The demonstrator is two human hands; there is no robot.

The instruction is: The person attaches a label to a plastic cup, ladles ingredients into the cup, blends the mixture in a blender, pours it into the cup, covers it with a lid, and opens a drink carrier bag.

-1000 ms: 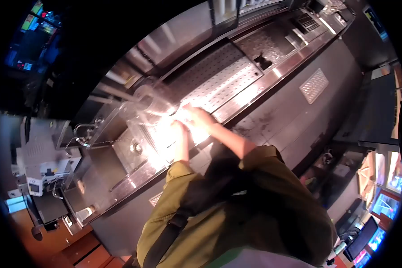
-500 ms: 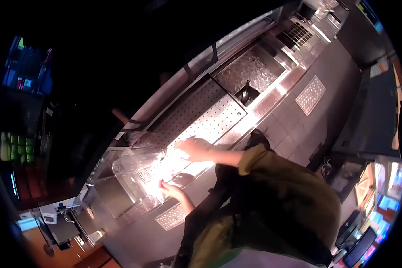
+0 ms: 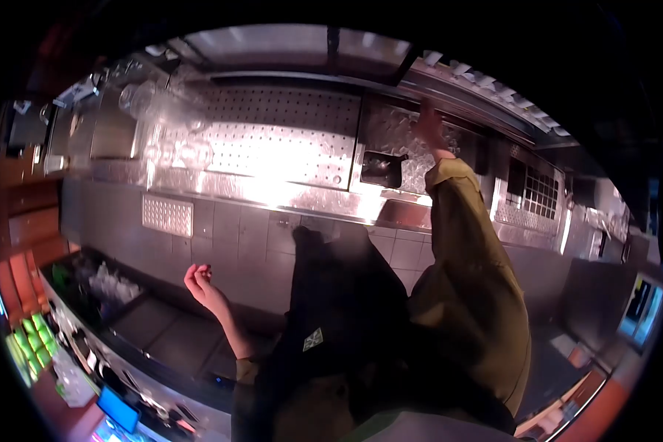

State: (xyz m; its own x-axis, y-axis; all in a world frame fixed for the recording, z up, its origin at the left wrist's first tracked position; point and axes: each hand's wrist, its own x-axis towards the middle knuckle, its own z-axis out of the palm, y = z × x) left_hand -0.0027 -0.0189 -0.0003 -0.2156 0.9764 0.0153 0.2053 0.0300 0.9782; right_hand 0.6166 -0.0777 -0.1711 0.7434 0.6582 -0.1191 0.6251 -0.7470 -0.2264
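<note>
Your right hand, at the end of a rolled mustard-coloured sleeve, reaches over the clear, chunky ice in the recessed steel bin of the long silver steel worktop. Its grip looks open, fingers pointing towards the bin's back edge; whether they touch the ice or the edge, you cannot tell from here. The ice lies around and behind a small black rectangular container, which sits in the bin's front left corner.

Your left hand hangs out on your other side, above the grey tiled floor and well apart from the worktop. Its fingers are loosely curled, and you cannot tell whether that grip holds anything. Beyond it on the floor lies a pale, textured rectangular plate.

Just left of the bin runs a perforated silver steel drainboard, brightly lit towards its front. Blurred clear vessels stand at its left end. Right of the bin is a black square-grid rack.
</note>
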